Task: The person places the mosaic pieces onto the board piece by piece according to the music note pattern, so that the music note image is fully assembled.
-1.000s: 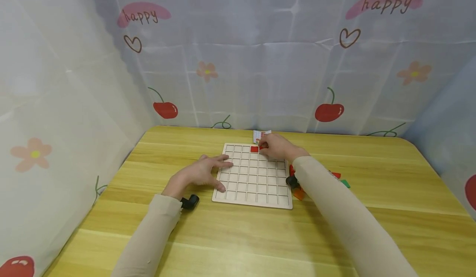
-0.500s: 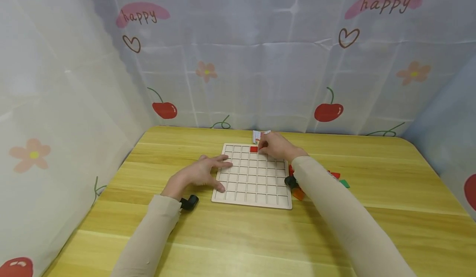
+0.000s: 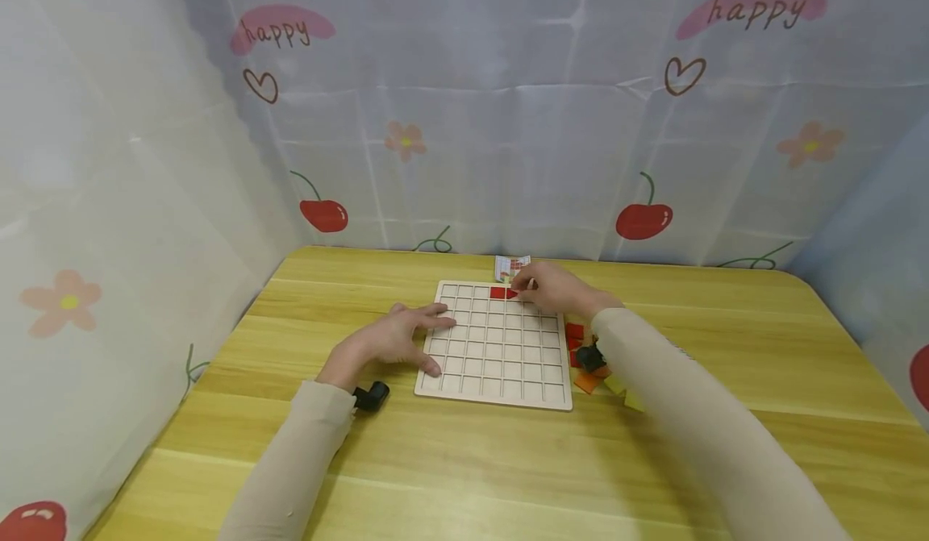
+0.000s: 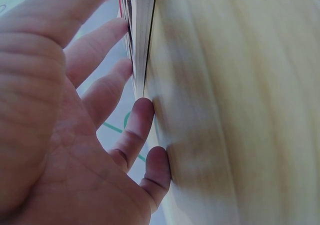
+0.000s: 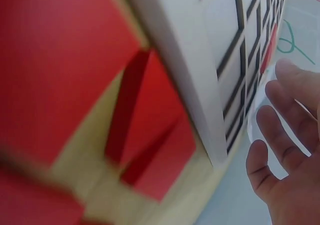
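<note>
A pale wooden grid board [image 3: 482, 347] lies flat on the table. In its far row sits a red square tile [image 3: 497, 293], with another red tile [image 3: 511, 293] directly to its right, partly hidden by my right fingers. My right hand [image 3: 555, 289] hovers at the board's far right part, its fingertips beside that second tile and loosely bent. In the right wrist view, no piece shows between the fingers of my right hand [image 5: 295, 140]. My left hand [image 3: 388, 335] rests spread on the board's left edge. The left wrist view shows its fingertips [image 4: 122, 70] touching the board's side.
Loose red tiles [image 3: 575, 331], orange pieces [image 3: 586, 382] and yellow pieces [image 3: 634, 401] lie right of the board, partly under my right forearm. A printed pattern card [image 3: 504, 267] lies behind the board. A patterned curtain [image 3: 464, 122] stands at the table's back edge.
My right hand has drawn slightly to the right, uncovering part of the second red tile. The forearm's shift also reveals more loose pieces beside the board. My left hand stays put.
</note>
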`<state>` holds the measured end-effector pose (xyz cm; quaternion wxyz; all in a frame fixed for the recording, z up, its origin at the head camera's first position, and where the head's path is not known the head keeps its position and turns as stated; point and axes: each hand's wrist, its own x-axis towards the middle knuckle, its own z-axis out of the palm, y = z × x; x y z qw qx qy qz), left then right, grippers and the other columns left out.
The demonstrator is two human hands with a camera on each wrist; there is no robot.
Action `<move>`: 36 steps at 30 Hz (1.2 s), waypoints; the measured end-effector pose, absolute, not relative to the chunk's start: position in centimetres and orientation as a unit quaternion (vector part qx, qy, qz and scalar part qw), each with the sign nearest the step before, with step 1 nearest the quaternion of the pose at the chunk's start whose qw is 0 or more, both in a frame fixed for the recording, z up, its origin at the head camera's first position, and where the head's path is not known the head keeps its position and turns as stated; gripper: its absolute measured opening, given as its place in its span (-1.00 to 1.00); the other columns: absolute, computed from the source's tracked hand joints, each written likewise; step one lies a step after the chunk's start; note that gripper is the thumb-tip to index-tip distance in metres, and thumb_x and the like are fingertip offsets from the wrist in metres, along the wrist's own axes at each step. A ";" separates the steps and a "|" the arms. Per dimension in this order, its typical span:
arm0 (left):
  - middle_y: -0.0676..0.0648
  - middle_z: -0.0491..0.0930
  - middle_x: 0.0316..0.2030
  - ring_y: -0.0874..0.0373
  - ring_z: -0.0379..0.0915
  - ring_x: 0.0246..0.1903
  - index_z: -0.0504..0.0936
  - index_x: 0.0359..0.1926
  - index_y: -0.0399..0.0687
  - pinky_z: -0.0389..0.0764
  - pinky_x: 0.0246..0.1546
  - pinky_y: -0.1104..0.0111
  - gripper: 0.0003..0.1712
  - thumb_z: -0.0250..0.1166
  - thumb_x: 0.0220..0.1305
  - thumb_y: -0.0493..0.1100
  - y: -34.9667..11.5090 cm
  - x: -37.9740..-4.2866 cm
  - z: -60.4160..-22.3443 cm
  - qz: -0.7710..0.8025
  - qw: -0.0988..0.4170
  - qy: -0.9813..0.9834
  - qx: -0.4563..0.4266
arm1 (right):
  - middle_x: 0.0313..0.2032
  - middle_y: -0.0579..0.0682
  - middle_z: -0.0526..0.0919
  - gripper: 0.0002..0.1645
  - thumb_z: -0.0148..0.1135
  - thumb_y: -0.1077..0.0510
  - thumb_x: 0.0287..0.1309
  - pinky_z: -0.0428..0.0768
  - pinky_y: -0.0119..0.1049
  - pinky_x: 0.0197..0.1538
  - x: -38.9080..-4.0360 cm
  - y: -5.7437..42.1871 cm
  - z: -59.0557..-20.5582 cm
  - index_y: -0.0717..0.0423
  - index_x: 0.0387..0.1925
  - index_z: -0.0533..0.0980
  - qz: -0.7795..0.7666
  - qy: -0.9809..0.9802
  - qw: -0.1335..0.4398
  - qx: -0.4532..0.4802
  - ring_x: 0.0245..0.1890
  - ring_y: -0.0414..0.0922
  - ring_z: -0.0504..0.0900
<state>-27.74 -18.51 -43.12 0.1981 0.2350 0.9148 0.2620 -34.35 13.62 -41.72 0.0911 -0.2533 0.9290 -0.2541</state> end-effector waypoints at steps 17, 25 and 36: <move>0.22 0.03 0.63 0.04 0.11 0.29 0.40 0.49 0.38 0.40 0.25 0.10 0.03 0.64 -0.03 0.10 -18.6 -27.6 -43.2 0.265 0.195 0.915 0.235 | -0.03 0.03 0.75 -0.68 0.32 0.18 0.36 0.63 -0.11 0.02 -32.5 17.1 -40.9 0.15 0.09 0.69 -0.208 0.932 0.103 -0.279 -0.15 -0.06 0.60; 0.23 0.03 0.63 0.04 0.11 0.29 0.43 0.48 0.39 0.41 0.24 0.13 0.01 0.64 -0.03 0.10 -18.4 -27.7 -43.3 0.262 0.196 0.915 0.235 | -0.08 -0.02 0.75 -0.69 0.38 0.17 0.30 0.63 -0.19 -0.01 -31.6 19.0 -41.3 0.13 0.05 0.70 -0.204 0.930 0.116 -0.282 -0.17 -0.10 0.59; 0.25 0.01 0.63 0.04 0.11 0.26 0.41 0.48 0.42 0.37 0.27 0.11 0.03 0.65 -0.05 0.10 -18.4 -27.8 -43.2 0.264 0.201 0.915 0.229 | -0.12 -0.03 0.74 -0.72 0.43 0.18 0.25 0.66 -0.14 -0.02 -30.6 21.0 -41.9 0.10 0.00 0.71 -0.201 0.929 0.109 -0.291 -0.20 -0.13 0.59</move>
